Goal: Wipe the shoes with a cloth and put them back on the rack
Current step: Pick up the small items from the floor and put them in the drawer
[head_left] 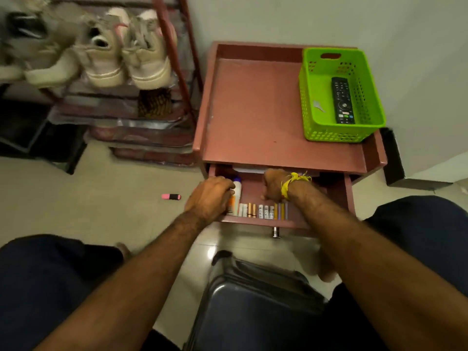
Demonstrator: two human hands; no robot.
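Observation:
A pair of beige sneakers stands on the top shelf of the dark red shoe rack at the upper left, with more blurred shoes further left. No cloth shows anywhere. Both my hands reach into the open drawer of a low pink table. My left hand lies over the drawer's left end with bent fingers, beside a white bottle. My right hand, a yellow thread on its wrist, is deeper inside. The fingertips of both hands are hidden.
A row of batteries lines the drawer's front. A green basket holding a remote sits on the table. A pink highlighter lies on the floor. A dark blue case stands between my knees.

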